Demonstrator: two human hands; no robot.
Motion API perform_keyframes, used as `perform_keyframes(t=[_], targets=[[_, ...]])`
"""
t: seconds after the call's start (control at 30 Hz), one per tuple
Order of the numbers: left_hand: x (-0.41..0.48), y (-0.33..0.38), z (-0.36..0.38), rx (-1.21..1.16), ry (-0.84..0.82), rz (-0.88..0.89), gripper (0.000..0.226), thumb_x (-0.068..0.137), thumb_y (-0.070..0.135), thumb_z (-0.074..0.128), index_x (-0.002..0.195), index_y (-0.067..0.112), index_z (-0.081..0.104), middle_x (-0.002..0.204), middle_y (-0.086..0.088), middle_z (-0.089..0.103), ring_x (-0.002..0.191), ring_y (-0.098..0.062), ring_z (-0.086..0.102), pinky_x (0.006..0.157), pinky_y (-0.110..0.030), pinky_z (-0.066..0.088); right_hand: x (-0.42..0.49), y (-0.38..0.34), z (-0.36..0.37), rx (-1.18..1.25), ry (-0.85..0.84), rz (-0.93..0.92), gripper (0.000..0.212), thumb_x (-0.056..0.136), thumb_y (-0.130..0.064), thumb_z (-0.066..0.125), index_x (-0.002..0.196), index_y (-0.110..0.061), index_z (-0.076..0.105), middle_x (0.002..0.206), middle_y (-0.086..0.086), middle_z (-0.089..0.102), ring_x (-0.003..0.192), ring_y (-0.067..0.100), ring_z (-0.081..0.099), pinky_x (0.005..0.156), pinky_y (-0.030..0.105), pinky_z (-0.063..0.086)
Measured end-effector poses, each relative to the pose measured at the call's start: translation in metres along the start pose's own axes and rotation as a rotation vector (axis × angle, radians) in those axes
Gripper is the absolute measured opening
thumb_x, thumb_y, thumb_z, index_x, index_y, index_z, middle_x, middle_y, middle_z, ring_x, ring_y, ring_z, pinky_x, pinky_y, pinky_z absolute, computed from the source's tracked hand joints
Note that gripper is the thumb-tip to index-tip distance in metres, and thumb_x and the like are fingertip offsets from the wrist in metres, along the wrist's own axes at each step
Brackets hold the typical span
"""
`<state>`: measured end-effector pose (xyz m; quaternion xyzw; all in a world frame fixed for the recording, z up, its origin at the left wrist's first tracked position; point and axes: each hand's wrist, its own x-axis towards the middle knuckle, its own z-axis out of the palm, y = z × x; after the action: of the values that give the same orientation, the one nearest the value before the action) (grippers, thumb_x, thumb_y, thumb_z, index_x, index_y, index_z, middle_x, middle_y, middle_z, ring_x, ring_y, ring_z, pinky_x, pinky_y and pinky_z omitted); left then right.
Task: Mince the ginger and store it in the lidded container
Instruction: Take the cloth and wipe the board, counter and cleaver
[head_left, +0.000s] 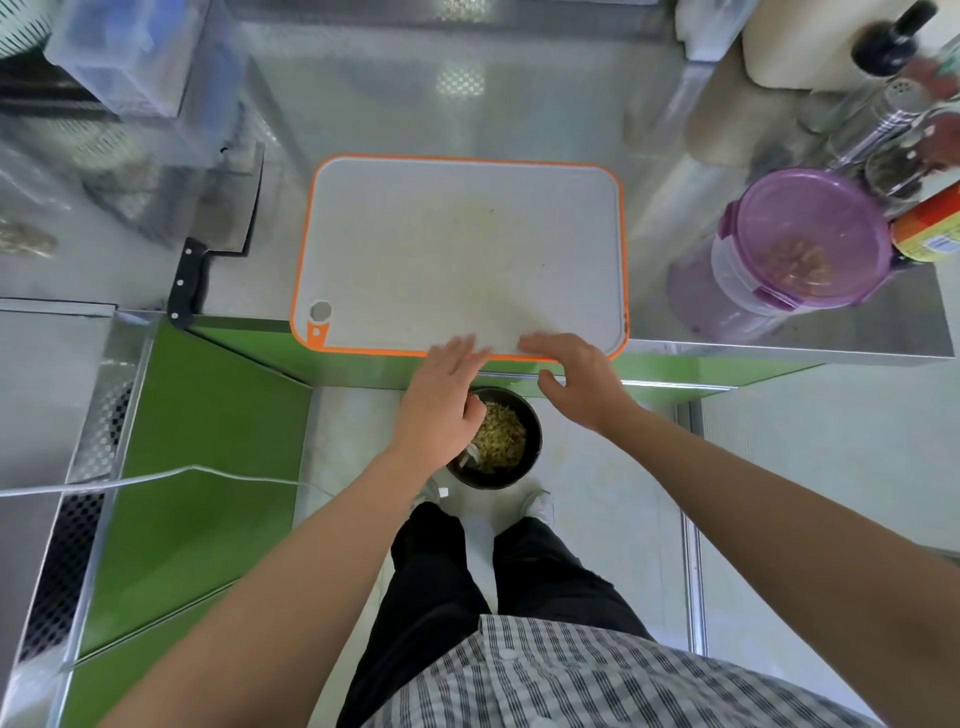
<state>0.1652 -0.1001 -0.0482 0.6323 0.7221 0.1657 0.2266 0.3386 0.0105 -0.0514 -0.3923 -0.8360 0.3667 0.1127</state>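
Checked shirt and dark trousers fill the bottom of the head view, and two bare forearms reach forward from there to the near edge of the table (519, 104).

The left hand (441, 400) is palm down with its fingers fairly straight. Its fingertips are at the near rim of the cutting board (457, 249), and its heel hangs over a dark round bin (536, 434) on the floor, which holds yellow-green scraps. The right hand (571, 379) is just beside it, also palm down, with loosely bent fingers lying on the same rim. Neither hand holds anything that I can see.

The board carries only a faint smear. What looks like the minced ginger shows as a brownish heap through the purple lid of the container (810, 218). This stands on the table ahead and to the right, well apart from both hands and just beside a cluster of bottles (883, 119). It is round and upright, so it has no long axis to line up with. The right hand is clearly the nearer one, and I'd expect it to make any reach, forward and outward past the board's right corner. The lid sits on, but I cannot tell whether its clips are latched.

The cleaver (231, 208) lies off to the left of the board with its handle toward the person.
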Motion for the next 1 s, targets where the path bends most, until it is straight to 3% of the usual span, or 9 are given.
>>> perform_keyframes(t=[0.07, 0.2, 0.3, 0.37, 0.5, 0.63, 0.8, 0.93, 1.0], targets=[[-0.002, 0.003, -0.003, -0.042, -0.021, -0.031, 0.047, 0.089, 0.007, 0.049, 0.135, 0.018, 0.052, 0.139, 0.001, 0.051, 0.132, -0.019, 0.042, 0.108, -0.041, 0.038, -0.002, -0.002, -0.003, 0.027, 0.006, 0.023, 0.035, 0.081, -0.010, 0.049, 0.107, -0.016, 0.071, 0.109, 0.001, 0.070, 0.103, 0.020, 0.061, 0.094, 0.044, 0.047], [0.000, 0.006, 0.001, 0.083, -0.001, -0.062, 0.054, 0.090, 0.012, 0.053, 0.143, 0.015, 0.042, 0.152, -0.009, 0.033, 0.143, -0.028, 0.023, 0.119, -0.042, 0.018, -0.002, 0.002, -0.004, -0.040, -0.028, 0.041, 0.049, 0.084, -0.004, 0.058, 0.133, -0.011, 0.054, 0.144, 0.009, 0.045, 0.137, 0.024, 0.036, 0.114, 0.041, 0.028], [0.001, 0.011, -0.002, -0.024, -0.022, -0.097, 0.050, 0.090, 0.011, 0.050, 0.139, 0.019, 0.046, 0.131, 0.001, 0.058, 0.127, -0.022, 0.045, 0.111, -0.036, 0.031, -0.003, -0.001, -0.008, 0.023, -0.100, 0.014, 0.031, 0.085, -0.004, 0.056, 0.112, -0.014, 0.069, 0.120, 0.002, 0.066, 0.114, 0.020, 0.058, 0.101, 0.043, 0.043], [0.003, 0.013, -0.005, -0.047, 0.016, -0.065, 0.046, 0.087, 0.008, 0.052, 0.132, 0.020, 0.054, 0.119, 0.002, 0.064, 0.119, -0.023, 0.051, 0.105, -0.035, 0.036, 0.000, -0.003, -0.013, 0.063, -0.040, 0.026, 0.033, 0.086, -0.004, 0.054, 0.113, -0.015, 0.068, 0.118, 0.000, 0.067, 0.111, 0.017, 0.058, 0.101, 0.040, 0.043], [0.011, 0.009, -0.008, 0.117, 0.006, -0.203, 0.054, 0.093, 0.018, 0.050, 0.145, 0.016, 0.036, 0.156, -0.012, 0.024, 0.145, -0.029, 0.018, 0.118, -0.039, 0.015, 0.016, 0.001, -0.012, -0.076, -0.110, 0.065, 0.058, 0.080, -0.025, 0.051, 0.137, -0.012, 0.049, 0.148, 0.011, 0.039, 0.139, 0.027, 0.034, 0.114, 0.042, 0.027], [0.015, 0.001, -0.014, 0.041, 0.090, -0.235, 0.036, 0.091, 0.010, 0.050, 0.126, 0.014, 0.059, 0.129, -0.008, 0.058, 0.120, -0.027, 0.051, 0.104, -0.037, 0.036, 0.021, 0.001, -0.016, 0.047, -0.147, 0.008, 0.026, 0.087, -0.014, 0.054, 0.107, -0.018, 0.071, 0.116, 0.000, 0.068, 0.110, 0.019, 0.060, 0.100, 0.042, 0.044], [0.035, -0.016, -0.019, 0.034, 0.193, -0.259, 0.029, 0.082, 0.003, 0.056, 0.108, 0.009, 0.068, 0.114, -0.014, 0.061, 0.104, -0.036, 0.055, 0.092, -0.041, 0.043, 0.061, 0.011, -0.016, -0.098, -0.113, 0.054, 0.064, 0.082, -0.031, 0.043, 0.142, -0.008, 0.040, 0.153, 0.014, 0.029, 0.143, 0.029, 0.022, 0.116, 0.040, 0.016], [0.060, -0.032, -0.027, 0.058, 0.147, -0.242, 0.035, 0.083, 0.004, 0.057, 0.116, 0.008, 0.064, 0.132, -0.018, 0.052, 0.119, -0.037, 0.048, 0.100, -0.040, 0.038, 0.058, 0.000, -0.006, 0.024, -0.116, -0.059, 0.036, 0.085, -0.016, 0.049, 0.118, -0.015, 0.065, 0.130, 0.003, 0.059, 0.124, 0.021, 0.051, 0.106, 0.044, 0.037], [0.074, -0.042, -0.033, 0.098, 0.133, -0.208, 0.039, 0.081, 0.005, 0.056, 0.120, 0.006, 0.061, 0.138, -0.021, 0.047, 0.126, -0.039, 0.044, 0.104, -0.044, 0.037, 0.079, -0.001, -0.009, 0.064, -0.011, -0.026, 0.039, 0.085, -0.012, 0.051, 0.122, -0.017, 0.063, 0.134, 0.001, 0.056, 0.125, 0.018, 0.049, 0.108, 0.037, 0.037]])
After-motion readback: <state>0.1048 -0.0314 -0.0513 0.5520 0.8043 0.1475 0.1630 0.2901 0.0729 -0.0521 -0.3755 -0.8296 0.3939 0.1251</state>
